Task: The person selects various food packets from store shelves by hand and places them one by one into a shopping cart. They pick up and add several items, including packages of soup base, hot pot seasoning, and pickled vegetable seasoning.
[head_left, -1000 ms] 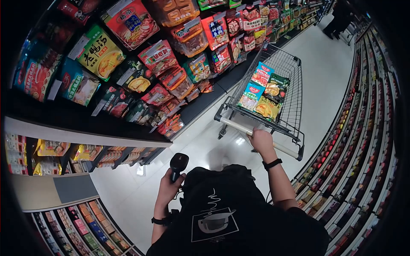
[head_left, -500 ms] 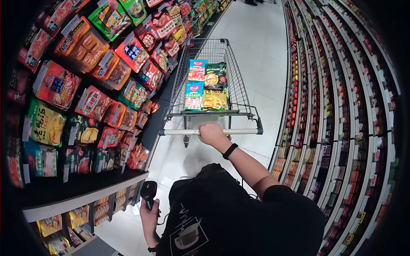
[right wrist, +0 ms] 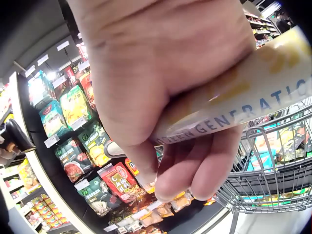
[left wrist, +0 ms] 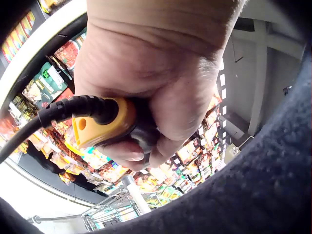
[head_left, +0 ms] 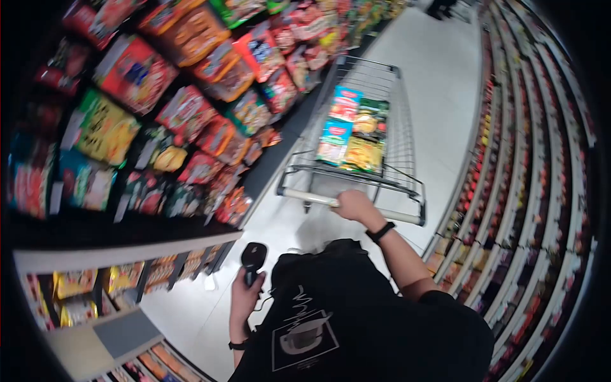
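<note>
My left hand [head_left: 244, 298] grips a black handheld barcode scanner [head_left: 254, 256], held upright in front of the shelf's lower edge. In the left wrist view, the scanner's yellow butt [left wrist: 124, 122] shows, with a black coiled cable [left wrist: 63, 111] leading from it. My right hand [head_left: 357, 208] is wrapped round the pale handle [head_left: 309, 197] of a wire shopping cart [head_left: 402, 137]. Lettering shows on that handle in the right wrist view, where the fingers [right wrist: 180, 180] curl under it. Inside the cart lie several seasoning packets, among them a blue one [head_left: 335, 134] and a yellow one [head_left: 363, 155].
A tall shelf of hanging seasoning packets [head_left: 137, 73] lines the left side, above a lower ledge [head_left: 127, 254]. Curved-looking rows of shelves [head_left: 509, 248] full of small goods run along the right. Pale floor [head_left: 439, 121] stretches down the aisle, with a dark-clothed person [head_left: 440, 9] far ahead.
The head view swung so the cart moved left and straightened, then partly swung back, leaving the cart right of centre and tilted. Both hands kept their holds on scanner and handle.
</note>
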A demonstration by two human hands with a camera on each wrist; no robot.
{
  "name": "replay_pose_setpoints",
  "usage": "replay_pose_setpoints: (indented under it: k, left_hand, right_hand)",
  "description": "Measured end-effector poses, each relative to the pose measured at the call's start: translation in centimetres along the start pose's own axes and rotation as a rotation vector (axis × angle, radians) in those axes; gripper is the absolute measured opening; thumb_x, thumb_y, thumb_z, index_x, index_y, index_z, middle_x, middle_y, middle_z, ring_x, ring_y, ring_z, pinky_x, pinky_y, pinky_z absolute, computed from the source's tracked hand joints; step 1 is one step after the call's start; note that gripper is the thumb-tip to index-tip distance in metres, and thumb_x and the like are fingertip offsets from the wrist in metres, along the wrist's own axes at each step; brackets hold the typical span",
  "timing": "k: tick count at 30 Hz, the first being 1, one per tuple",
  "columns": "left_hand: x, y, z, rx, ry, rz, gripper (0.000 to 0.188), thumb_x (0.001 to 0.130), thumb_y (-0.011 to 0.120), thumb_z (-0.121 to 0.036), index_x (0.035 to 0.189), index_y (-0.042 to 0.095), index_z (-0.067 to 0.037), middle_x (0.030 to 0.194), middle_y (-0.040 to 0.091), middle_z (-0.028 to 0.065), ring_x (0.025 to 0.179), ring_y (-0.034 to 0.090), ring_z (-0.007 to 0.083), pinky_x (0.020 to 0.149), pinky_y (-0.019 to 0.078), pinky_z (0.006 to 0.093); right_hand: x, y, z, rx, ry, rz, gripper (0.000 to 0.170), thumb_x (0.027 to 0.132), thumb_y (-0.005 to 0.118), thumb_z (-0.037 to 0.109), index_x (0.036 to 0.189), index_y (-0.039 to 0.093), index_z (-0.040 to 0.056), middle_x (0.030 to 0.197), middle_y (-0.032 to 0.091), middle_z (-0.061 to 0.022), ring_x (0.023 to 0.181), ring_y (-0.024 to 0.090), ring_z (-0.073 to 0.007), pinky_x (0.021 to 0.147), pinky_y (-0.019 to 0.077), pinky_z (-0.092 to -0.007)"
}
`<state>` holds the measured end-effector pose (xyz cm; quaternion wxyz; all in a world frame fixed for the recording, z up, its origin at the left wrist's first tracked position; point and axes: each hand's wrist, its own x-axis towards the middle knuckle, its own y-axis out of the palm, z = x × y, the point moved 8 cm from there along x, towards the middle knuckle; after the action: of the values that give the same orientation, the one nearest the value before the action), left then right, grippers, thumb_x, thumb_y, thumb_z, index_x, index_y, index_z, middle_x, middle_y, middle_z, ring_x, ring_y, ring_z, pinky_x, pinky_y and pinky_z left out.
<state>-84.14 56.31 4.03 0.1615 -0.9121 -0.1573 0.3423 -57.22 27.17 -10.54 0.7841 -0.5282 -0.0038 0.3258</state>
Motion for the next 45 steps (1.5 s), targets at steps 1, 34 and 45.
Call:
replay_pose_setpoints:
  k: [1, 34, 45]
  left_hand:
    - [-0.1, -0.3, 0.4, -0.017, 0.006, -0.024, 0.025, 0.1, 0.078, -0.021, 0.113, 0.066, -0.004, 0.071, 0.059, -0.0034, 0.06, 0.055, 0.0056, 0.053, 0.0443, 0.0264]
    - [-3.2, 0.0, 2.5, -0.082, -0.082, -0.045, 0.039, 0.1, 0.079, -0.034, 0.12, 0.066, -0.003, 0.074, 0.064, 0.0012, 0.062, 0.06, 0.0099, 0.058, 0.0473, 0.0286]
    - [-2.6, -0.3, 2.8, -0.049, -0.053, -0.049, 0.043, 0.1, 0.077, -0.038, 0.122, 0.065, -0.003, 0.074, 0.066, 0.0026, 0.061, 0.062, 0.0115, 0.058, 0.0494, 0.0299]
  right_hand:
    - [0.5, 0.7, 0.2, 0.002, -0.06, -0.012, 0.04, 0.091, 0.074, 0.044, 0.09, 0.08, 0.0043, 0.082, 0.076, -0.0199, 0.079, 0.075, -0.0391, 0.078, 0.0599, -0.0518]
    - [0.0, -0.3, 4.2, -0.034, -0.105, -0.025, 0.038, 0.094, 0.073, 0.037, 0.095, 0.075, -0.0009, 0.084, 0.074, -0.0259, 0.083, 0.073, -0.0451, 0.081, 0.0587, -0.0548]
    - [0.3, -0.6, 4.3, -0.019, -0.08, -0.034, 0.034, 0.094, 0.07, 0.033, 0.096, 0.076, -0.0012, 0.084, 0.073, -0.0272, 0.082, 0.072, -0.0469, 0.081, 0.0589, -0.0562]
